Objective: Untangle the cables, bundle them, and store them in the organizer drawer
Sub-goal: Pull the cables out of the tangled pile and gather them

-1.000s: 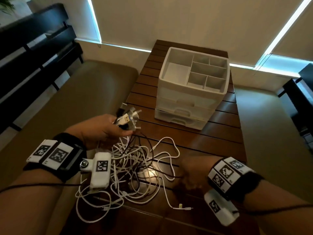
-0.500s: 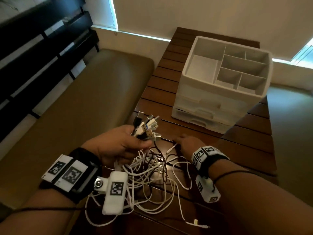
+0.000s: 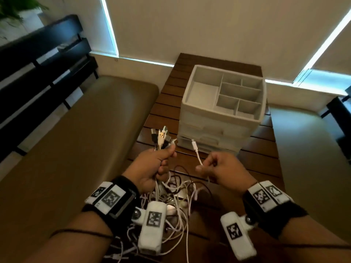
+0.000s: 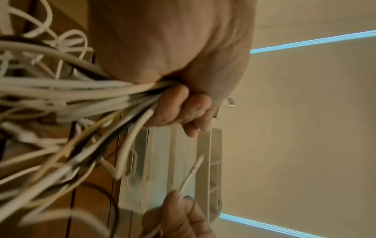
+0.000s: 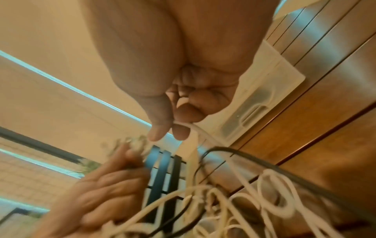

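Above the table, left hand (image 3: 153, 164) grips tangled white-and-black cables (image 3: 171, 202); right hand (image 3: 222, 168) pinches one white cable end (image 3: 195, 149).

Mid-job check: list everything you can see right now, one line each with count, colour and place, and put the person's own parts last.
Cable ends: a handful, white and black, fanned above the left fist.
Single cable: one, white, plug end up, in front of the organizer.
Cable tangle: count unclear, mostly white, some black, on the table between the wrists.
Organizer: one, white, on the table, top tray divided into compartments, drawers shut.
Table: one, brown slatted wood.
Benches: two, tan, either side of the table.
Left hand: grip closed round the cable ends.
Right hand: pinches the single cable.
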`<state>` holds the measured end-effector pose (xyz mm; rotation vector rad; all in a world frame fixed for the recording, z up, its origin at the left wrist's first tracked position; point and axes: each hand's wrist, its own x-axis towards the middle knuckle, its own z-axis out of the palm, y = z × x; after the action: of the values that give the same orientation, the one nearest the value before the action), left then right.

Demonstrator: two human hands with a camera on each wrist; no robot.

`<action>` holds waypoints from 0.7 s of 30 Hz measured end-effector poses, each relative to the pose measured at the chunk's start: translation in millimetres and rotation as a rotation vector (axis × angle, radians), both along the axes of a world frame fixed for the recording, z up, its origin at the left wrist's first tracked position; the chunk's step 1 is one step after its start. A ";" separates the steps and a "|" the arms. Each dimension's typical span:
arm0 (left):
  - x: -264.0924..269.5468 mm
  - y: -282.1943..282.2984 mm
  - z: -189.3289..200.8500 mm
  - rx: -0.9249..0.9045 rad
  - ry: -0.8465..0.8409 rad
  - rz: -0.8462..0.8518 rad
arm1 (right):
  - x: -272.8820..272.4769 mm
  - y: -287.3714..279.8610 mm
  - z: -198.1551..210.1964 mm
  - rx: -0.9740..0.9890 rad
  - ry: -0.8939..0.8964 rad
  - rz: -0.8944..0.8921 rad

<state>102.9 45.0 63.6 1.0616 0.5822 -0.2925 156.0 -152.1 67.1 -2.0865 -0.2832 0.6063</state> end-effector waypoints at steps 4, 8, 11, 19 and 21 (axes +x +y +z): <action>-4.3 -32.5 9.0 -0.133 -0.084 -0.036 | -36.4 1.4 27.3 0.194 -0.033 -0.080; -12.1 -53.2 17.6 -0.262 -0.181 -0.121 | -54.9 4.7 36.8 0.276 -0.058 -0.146; -19.3 -61.2 22.5 -0.296 -0.200 -0.134 | -57.9 5.2 41.9 0.287 -0.068 -0.183; -28.3 -66.5 26.4 -0.109 -0.216 -0.028 | -63.9 1.1 42.1 0.150 -0.166 -0.102; -25.5 -64.2 27.6 -0.099 -0.182 0.039 | -65.8 -1.1 36.8 0.104 -0.212 -0.048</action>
<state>77.4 -19.1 91.2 0.9683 0.4199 -0.1862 90.2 -153.2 103.9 -2.0523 -0.3765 0.3347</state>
